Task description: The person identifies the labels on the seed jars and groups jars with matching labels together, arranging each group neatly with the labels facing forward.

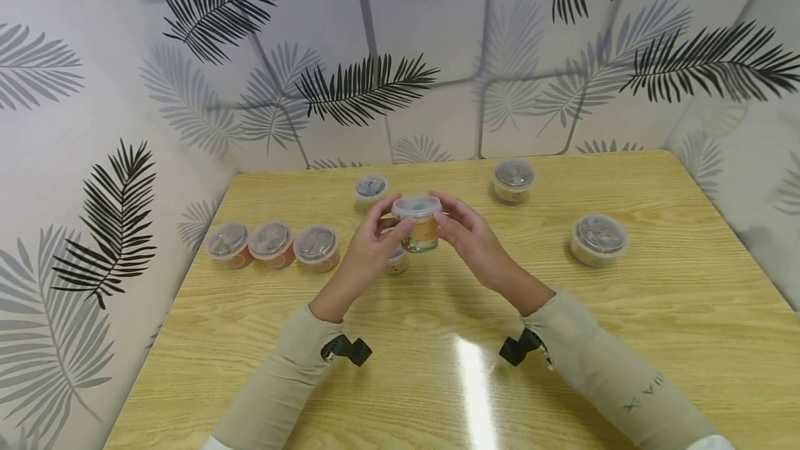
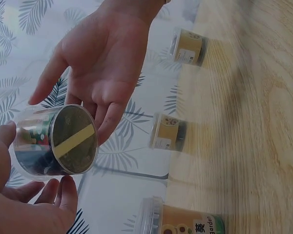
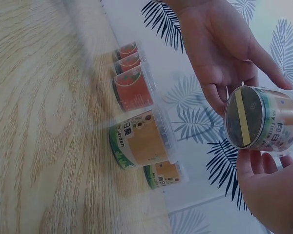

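Observation:
My left hand [image 1: 367, 247] and right hand [image 1: 475, 242] hold a small lidded plastic cup [image 1: 420, 228] between them, raised over the table. Fingers and thumbs curl round its sides from left and right. Its label is orange and green with printed characters, clearest in the right wrist view. Both wrist views show the cup's dark base [image 2: 75, 139] with a pale yellow strip across it. Partly hidden below the held cup stands another lidded cup [image 1: 396, 264] with a similar sunflower-style label [image 3: 139, 139].
Three red-labelled cups [image 1: 271, 247] stand in a row at the left of the wooden table [image 1: 425, 380]. One more cup [image 1: 370, 188] is behind my left hand. Two tan-labelled cups stand at the right, one farther back [image 1: 514, 182], one nearer [image 1: 598, 242]. A leaf-patterned wall [image 1: 425, 123] borders the back.

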`<state>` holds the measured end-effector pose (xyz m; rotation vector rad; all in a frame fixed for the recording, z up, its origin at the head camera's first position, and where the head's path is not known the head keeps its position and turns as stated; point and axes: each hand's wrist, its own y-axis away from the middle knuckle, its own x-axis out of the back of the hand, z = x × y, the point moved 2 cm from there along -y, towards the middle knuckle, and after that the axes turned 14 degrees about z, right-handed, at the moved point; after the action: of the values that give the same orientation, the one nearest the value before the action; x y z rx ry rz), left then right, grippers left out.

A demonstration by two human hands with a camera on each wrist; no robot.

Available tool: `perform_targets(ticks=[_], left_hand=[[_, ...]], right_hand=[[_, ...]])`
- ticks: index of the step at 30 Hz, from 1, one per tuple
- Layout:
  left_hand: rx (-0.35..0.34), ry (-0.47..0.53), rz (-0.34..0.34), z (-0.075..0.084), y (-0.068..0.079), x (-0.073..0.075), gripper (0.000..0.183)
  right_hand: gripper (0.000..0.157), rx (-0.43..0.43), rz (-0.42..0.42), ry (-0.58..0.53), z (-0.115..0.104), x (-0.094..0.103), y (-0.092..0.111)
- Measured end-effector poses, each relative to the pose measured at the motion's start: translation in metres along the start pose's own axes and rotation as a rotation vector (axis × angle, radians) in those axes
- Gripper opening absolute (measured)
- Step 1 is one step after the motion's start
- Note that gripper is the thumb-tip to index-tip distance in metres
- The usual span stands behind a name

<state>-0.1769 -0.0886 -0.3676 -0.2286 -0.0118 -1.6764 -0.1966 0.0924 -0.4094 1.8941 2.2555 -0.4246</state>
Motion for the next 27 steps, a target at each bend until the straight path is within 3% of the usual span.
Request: perform_targets(ticks=[5, 11, 18, 22, 27], left_hand=[[-0.013, 0.020, 0.019, -0.001, -0.001, 0.000, 0.053], [0.006, 0.048, -0.017, -0.001, 0.000, -0.003, 0.055], [0.021, 0.031, -0.061, -0.006, 0.000, -0.007, 0.060], [0.018, 0.041, -0.057, -0.008, 0.000, -0.008, 0.060], [-0.014, 0.061, -0.034, -0.025, -0.007, -0.006, 0.062]], right_hand=[[0.051, 0.025, 0.037, -0.004, 0.001, 0.005, 0.000], [0.051, 0.046, 0.038, 0.069, 0.001, 0.008, 0.000], [0.053, -0.024, 0.000, 0.134, 0.004, 0.005, 0.001], [0.054, -0.019, -0.004, 0.146, 0.004, 0.006, 0.003], [0.051, 0.011, 0.004, 0.132, 0.001, 0.010, 0.004]])
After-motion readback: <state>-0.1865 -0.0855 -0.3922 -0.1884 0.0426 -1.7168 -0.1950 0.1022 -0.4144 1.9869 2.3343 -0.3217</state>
